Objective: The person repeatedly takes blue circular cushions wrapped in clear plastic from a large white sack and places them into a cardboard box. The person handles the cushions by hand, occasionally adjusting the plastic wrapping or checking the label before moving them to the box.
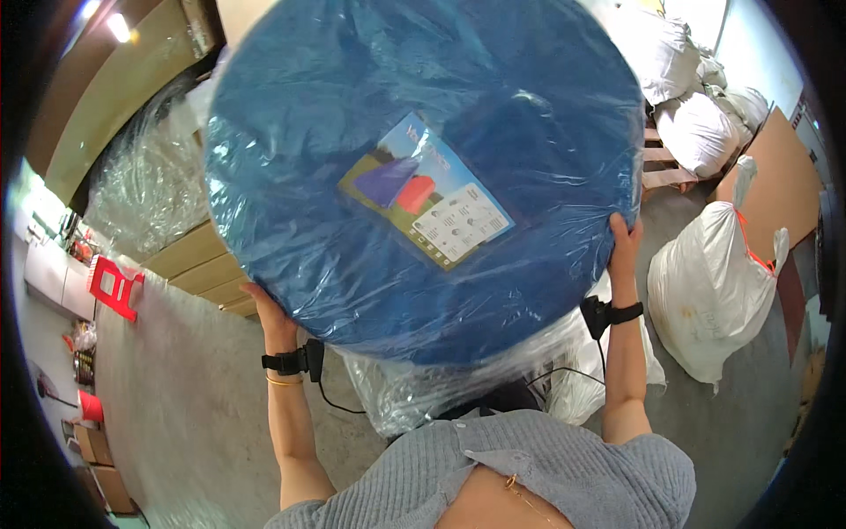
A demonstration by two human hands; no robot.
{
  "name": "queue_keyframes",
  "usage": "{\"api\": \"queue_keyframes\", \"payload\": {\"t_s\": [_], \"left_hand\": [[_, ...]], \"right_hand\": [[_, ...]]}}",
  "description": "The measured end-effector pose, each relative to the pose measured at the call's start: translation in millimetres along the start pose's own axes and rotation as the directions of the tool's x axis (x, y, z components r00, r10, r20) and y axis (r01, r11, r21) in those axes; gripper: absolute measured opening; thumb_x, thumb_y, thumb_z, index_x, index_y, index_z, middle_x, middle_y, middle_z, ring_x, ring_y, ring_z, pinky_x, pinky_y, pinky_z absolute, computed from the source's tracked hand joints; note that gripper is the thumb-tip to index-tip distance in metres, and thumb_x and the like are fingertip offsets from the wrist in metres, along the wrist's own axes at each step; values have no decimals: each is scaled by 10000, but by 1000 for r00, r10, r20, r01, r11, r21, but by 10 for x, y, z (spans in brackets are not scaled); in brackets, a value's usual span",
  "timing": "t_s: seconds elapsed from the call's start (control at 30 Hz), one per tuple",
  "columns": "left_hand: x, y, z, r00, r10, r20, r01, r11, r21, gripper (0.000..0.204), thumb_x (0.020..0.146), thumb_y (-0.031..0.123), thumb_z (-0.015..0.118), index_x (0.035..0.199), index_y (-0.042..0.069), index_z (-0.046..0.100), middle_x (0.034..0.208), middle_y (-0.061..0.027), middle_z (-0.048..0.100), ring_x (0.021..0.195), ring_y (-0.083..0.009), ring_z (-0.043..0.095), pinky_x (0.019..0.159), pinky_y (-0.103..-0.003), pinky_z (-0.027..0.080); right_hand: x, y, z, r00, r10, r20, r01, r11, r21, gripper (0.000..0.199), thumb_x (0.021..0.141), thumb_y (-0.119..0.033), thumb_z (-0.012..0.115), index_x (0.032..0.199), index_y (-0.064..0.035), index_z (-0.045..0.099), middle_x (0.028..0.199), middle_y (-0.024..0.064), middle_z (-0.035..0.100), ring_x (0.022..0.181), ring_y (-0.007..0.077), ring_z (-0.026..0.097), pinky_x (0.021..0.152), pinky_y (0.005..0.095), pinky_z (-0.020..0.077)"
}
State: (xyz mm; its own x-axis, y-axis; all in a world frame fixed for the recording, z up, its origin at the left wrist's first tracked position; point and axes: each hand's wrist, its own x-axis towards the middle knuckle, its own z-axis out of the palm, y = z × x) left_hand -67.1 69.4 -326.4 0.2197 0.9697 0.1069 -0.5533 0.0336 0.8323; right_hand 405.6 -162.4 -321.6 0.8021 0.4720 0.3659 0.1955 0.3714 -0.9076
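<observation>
A large, flat, round blue package (529, 282) wrapped in clear plastic fills the upper middle of the view. It is raised in front of me, and an insert card (427, 189) with pictures of tents lies under its film. My left hand (271, 310) grips the lower left edge, its thumb on the near face and most of its fingers hidden behind. At the right edge my right hand (624, 245) holds on the same way, fingers largely out of sight. Loose clear plastic (397, 397) hangs below the package, close to my body.
Stacked cardboard (198, 264) and a heap of clear film (145, 181) stand at the left, with a red plastic stool (115, 286) nearby. On the right are a stuffed white sack (705, 291), more sacks (696, 132) on a wooden pallet (665, 176), and a leaning cardboard sheet (780, 181).
</observation>
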Motion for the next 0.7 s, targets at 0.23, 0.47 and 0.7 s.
{"api": "queue_keyframes", "payload": {"t_s": [0.23, 0.47, 0.7], "left_hand": [[-417, 74, -332, 994, 109, -29, -107, 991, 82, 969, 693, 696, 462, 1371, 66, 173, 1381, -115, 272, 1252, -293, 294, 1017, -437, 292], [-510, 132, -361, 957, 289, -39, -278, 945, 171, 830, 765, 631, 485, 1293, 22, 289, 1292, -121, 378, 1164, -262, 402, 954, -403, 367], [-412, 168, -64, 906, 418, 61, -418, 865, 277, 688, 854, 579, 384, 1206, -11, 407, 1185, -126, 484, 1067, -254, 481, 906, -382, 400]], "right_hand": [[-111, -135, -41, 974, -217, 66, 218, 976, -12, 426, 792, -213, 563, 1139, 22, 490, 1064, 78, 539, 954, 161, 489, 859, 282, 361], [-168, -103, -222, 970, -185, 158, 167, 978, 122, 490, 849, -373, 507, 1150, 14, 488, 1026, 61, 534, 916, 147, 482, 843, 275, 363], [548, -630, -539, 954, -206, 217, 232, 967, -102, 542, 917, -473, 342, 1054, 19, 522, 877, 6, 489, 727, 108, 424, 678, 256, 359]]}}
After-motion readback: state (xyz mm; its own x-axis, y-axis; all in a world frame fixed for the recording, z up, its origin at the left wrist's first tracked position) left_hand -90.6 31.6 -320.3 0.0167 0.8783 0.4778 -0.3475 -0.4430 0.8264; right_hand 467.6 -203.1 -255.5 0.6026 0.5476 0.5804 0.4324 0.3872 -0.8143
